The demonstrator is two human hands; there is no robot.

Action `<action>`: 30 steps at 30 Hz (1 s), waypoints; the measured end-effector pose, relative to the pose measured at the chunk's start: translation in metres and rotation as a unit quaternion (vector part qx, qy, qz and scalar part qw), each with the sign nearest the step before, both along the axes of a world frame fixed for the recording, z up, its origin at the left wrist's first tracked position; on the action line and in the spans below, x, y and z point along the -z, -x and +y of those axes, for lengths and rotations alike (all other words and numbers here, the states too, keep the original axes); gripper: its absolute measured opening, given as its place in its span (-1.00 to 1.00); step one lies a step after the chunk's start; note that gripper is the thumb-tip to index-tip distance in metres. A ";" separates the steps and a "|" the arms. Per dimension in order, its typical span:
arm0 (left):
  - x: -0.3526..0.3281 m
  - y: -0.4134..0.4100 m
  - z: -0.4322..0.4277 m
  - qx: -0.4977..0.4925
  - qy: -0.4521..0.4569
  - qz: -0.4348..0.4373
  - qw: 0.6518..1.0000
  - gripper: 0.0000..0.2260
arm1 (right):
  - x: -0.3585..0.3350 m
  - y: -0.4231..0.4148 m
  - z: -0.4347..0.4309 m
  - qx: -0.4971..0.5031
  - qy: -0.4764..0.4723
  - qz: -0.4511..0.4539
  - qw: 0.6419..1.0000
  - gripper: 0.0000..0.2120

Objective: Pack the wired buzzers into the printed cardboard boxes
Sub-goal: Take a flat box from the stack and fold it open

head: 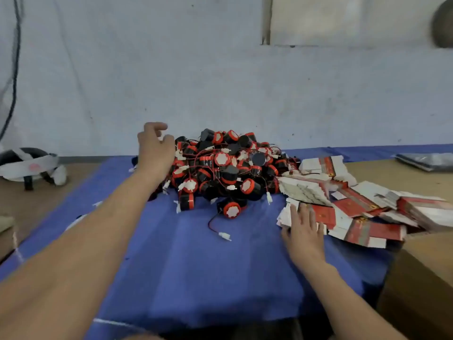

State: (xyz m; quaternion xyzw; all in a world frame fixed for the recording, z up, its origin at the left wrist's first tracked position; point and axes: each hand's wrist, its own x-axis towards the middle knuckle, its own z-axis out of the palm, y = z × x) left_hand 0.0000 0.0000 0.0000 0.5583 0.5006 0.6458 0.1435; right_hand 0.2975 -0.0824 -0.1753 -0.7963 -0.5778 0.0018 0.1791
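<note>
stage: looks like start, none packed | buzzer pile (220, 168) 12 o'clock | boxes (343, 204) flat, 2 o'clock | left hand (154, 148) at pile, fingers half-curled, empty | right hand (304, 231) fingers straight, on boxes

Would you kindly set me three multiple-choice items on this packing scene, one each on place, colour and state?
1. The printed boxes lie on which side of the buzzer pile? A left; B right; C behind.
2. The cloth under the pile is: A blue; B green; C grey.
3. The right hand: A grips a buzzer; B is hidden; C rests straight-fingered on the boxes.
Answers: 1 B, they spread to its right; 2 A, plain blue fabric; 3 C, it lies flat on the stack.
</note>
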 end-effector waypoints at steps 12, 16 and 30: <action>0.115 -0.071 -0.024 0.082 0.088 -0.129 0.984 -0.80 | -0.010 0.008 0.006 -0.016 -0.052 -0.094 0.994 -0.68; 0.129 -0.063 -0.024 0.095 0.105 -0.110 0.984 -0.81 | -0.044 0.030 0.006 -0.043 -0.341 0.136 0.929 -0.75; 0.146 -0.023 -0.025 0.096 0.198 -0.115 0.969 -0.77 | -0.059 0.069 0.006 0.122 -0.458 0.503 0.723 -0.71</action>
